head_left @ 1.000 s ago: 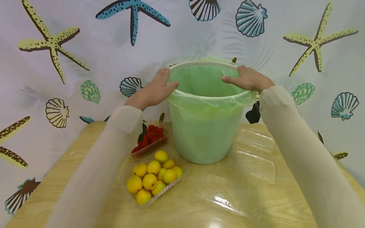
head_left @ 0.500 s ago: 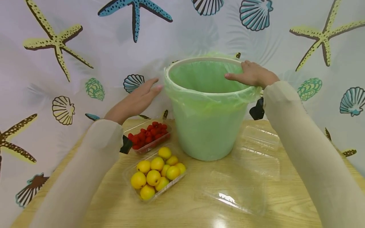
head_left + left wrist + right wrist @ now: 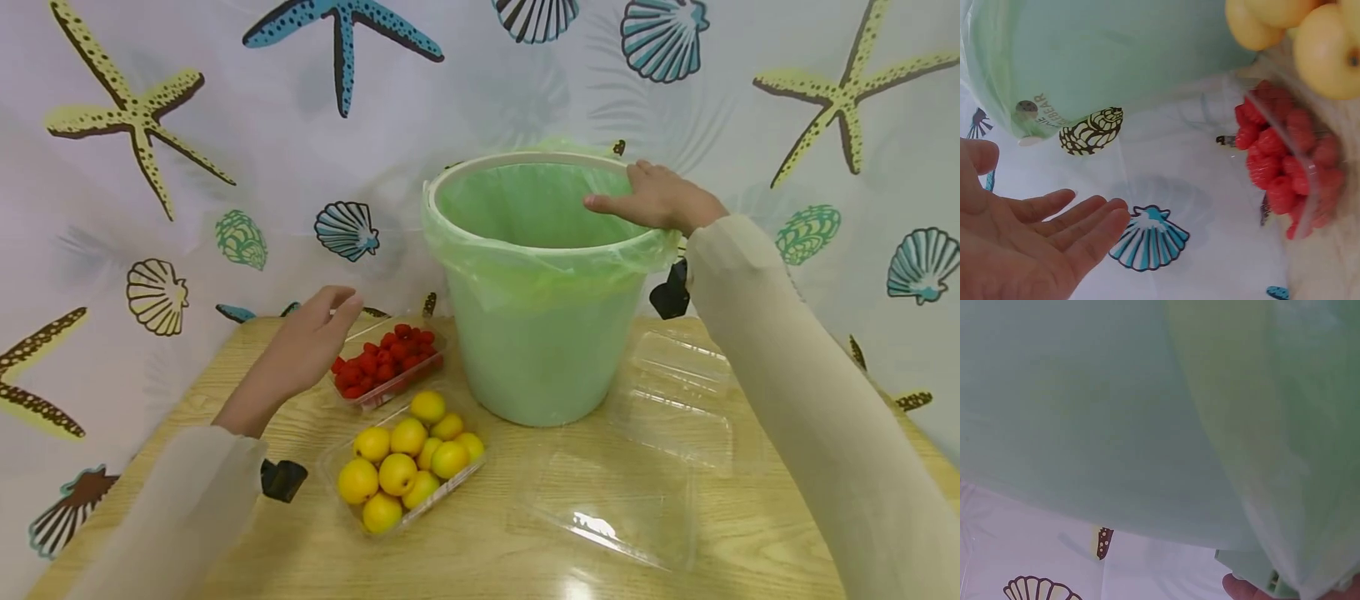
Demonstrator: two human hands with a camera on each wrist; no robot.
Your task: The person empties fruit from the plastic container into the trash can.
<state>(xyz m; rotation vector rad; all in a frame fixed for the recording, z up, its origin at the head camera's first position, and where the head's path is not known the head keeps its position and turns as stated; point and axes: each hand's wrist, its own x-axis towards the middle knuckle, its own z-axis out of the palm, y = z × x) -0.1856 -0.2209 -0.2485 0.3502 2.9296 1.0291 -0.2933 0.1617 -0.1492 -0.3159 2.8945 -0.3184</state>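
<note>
A pale green trash can (image 3: 536, 342), lined with a thin green plastic bag (image 3: 517, 262), stands upright on the table. Its cream rim (image 3: 525, 156) holds the bag, which is folded over the outside. My right hand (image 3: 660, 200) grips the rim at the right, thumb over the opening; in the right wrist view, fingertips (image 3: 1241, 589) show beneath a green tab, partly hidden by the bag. My left hand (image 3: 303, 346) is in the air left of a clear box of raspberries (image 3: 390, 362), fingers relaxed and holding nothing. In the left wrist view its fingers (image 3: 1079, 225) are spread.
In front of the raspberries sits a clear tray of yellow round fruit (image 3: 397, 472). Several clear plastic trays or lids (image 3: 615, 517) lie right of the can on the wooden table (image 3: 480, 567). A shell-patterned cloth (image 3: 412, 125) hangs behind.
My left hand has let go of the rim and moved left and down, beside the raspberries. The right hand stays on the rim.
</note>
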